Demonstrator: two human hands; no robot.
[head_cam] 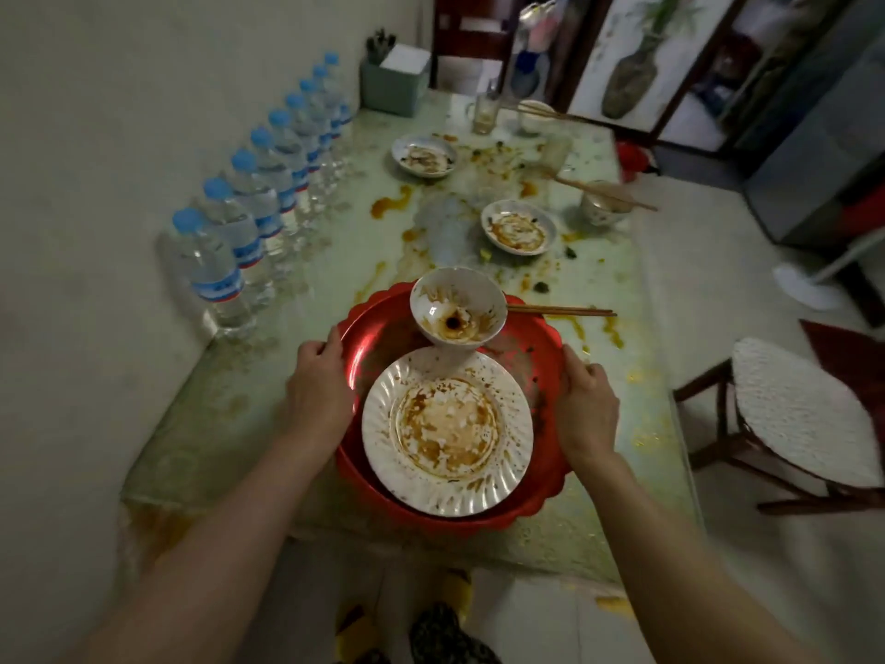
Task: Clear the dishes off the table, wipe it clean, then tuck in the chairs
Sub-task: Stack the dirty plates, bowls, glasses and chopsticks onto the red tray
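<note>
Both hands on the red basin (pixel 536 371) now, left hand (pixel 318 390) curled over its rim on one side, right hand (pixel 586 404) clamped on the opposite rim, and between them a sauce-smeared white plate (pixel 448 433) lies in the basin with a dirty bowl (pixel 457 309) propped at the far edge. Chopsticks (pixel 560 311) poke out just beyond the right hand, though what they rest on is hidden by the bowl. So the clearing looks barely begun: past the hands, two soiled dishes (pixel 519 228) sit on the table (pixel 297 261), and further off a small bowl (pixel 604 203) with chopsticks across it, a glass (pixel 482 115) and another bowl, all too blurred to read well. Sauce streaks everywhere, no wiping done. Beyond the left hand runs a row of water bottles (pixel 249 218) along the wall. Off to the right of the right hand a chair (pixel 804 414) stands pulled out, not tucked, partly cut off.
</note>
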